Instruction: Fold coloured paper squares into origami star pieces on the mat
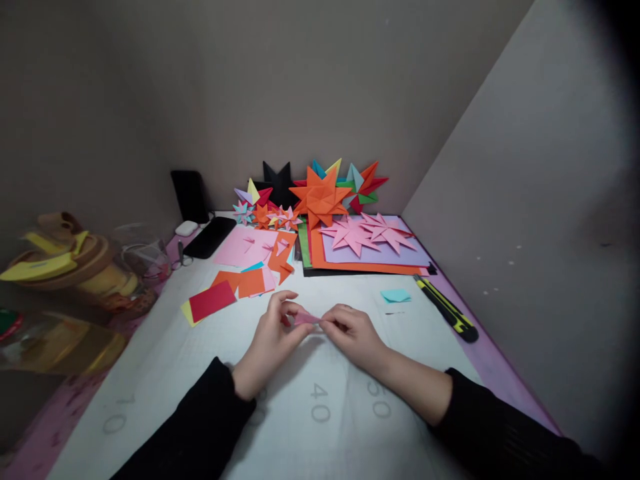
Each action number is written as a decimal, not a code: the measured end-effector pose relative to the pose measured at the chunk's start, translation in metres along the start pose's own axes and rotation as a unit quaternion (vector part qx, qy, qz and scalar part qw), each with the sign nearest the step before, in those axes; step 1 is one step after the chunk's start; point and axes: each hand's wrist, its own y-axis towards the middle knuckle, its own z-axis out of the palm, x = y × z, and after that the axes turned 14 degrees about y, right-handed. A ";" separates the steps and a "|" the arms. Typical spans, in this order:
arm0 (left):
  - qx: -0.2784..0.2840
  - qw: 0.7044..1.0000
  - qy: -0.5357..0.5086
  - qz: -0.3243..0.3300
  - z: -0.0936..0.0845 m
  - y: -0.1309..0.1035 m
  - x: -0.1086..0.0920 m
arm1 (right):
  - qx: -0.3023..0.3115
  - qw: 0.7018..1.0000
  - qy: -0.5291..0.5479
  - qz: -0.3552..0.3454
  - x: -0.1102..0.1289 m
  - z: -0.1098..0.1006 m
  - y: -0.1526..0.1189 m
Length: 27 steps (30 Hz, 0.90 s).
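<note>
Between my two hands is a small folded piece of pink paper [306, 319], held just above the white mat. My left hand [277, 328] pinches its left side between thumb and fingers. The fingertips of my right hand [353, 330] are closed on its narrow right end. Beyond my left hand lie loose paper squares: a red one [213, 300] over yellow, and several orange pieces [250, 283]. A pink sheet [235, 247] behind them carries small folded pink pieces [267, 248]. A light blue folded paper [396, 295] rests beyond my right hand.
A yellow-and-black utility knife [447, 310] lies at the right edge. Pink paper stars [353, 235] sit on stacked coloured sheets [370, 261]; an orange star [320, 193] stands behind. Phones [211, 237], a plastic cup [145, 253] and a bottle [70, 343] are on the left.
</note>
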 end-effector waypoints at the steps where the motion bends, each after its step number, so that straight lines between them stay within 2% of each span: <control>1: 0.000 1.000 0.001 0.015 0.000 -0.001 0.000 | 0.006 1.000 -0.007 -0.026 0.001 -0.001 -0.001; 4: -0.021 0.991 0.061 0.117 -0.005 -0.002 0.002 | 0.003 0.998 -0.011 -0.063 0.003 -0.003 -0.003; 8: -0.090 0.939 0.152 0.295 -0.012 -0.001 0.007 | -0.014 0.998 0.042 -0.039 0.003 -0.004 -0.005; 12: -0.127 0.893 0.211 0.378 -0.016 -0.003 0.008 | 0.013 0.995 0.088 -0.040 0.004 -0.004 -0.005; 15: -0.126 0.888 0.214 0.388 -0.016 -0.004 0.007 | 0.011 0.994 0.096 -0.043 0.005 -0.004 -0.004; 19: -0.100 0.908 0.203 0.353 -0.015 -0.006 0.008 | 0.013 0.994 0.098 -0.045 0.007 -0.006 -0.004; 27: -0.078 0.920 0.189 0.333 -0.016 -0.006 0.010 | 0.002 0.990 0.137 0.007 0.007 -0.003 -0.003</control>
